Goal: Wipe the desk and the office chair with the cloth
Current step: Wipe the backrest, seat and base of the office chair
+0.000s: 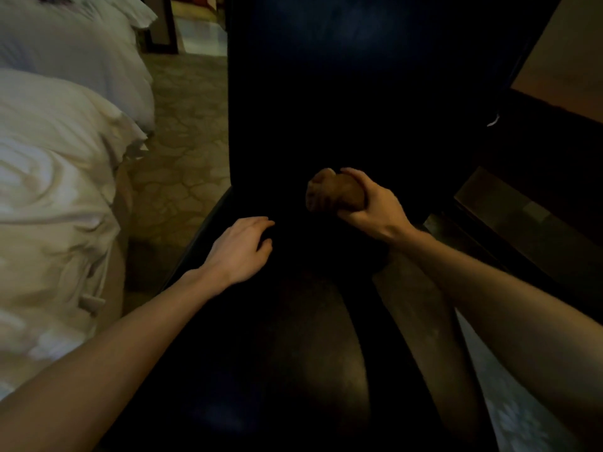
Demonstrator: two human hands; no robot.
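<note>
Two grips, both bare hands: left grip (239, 247), right grip (372, 207). Two bare forearms. One cloth (329, 192), brown, bunched. One office chair (359, 93), dark, centre. One bed (49, 197), left. Two white pillows, far left: far pillow (65, 40), near pillow (71, 106); outlines blurred, count unsure. One tabletop (564, 76), far right. One carpeted floor (189, 132).

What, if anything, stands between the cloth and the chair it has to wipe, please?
Nothing visible does. The right hand grips the balled cloth directly in front of the dark chair, low on its back. The left hand is open over the chair, left of the cloth, not in its way. Contact is too dim to judge.
</note>
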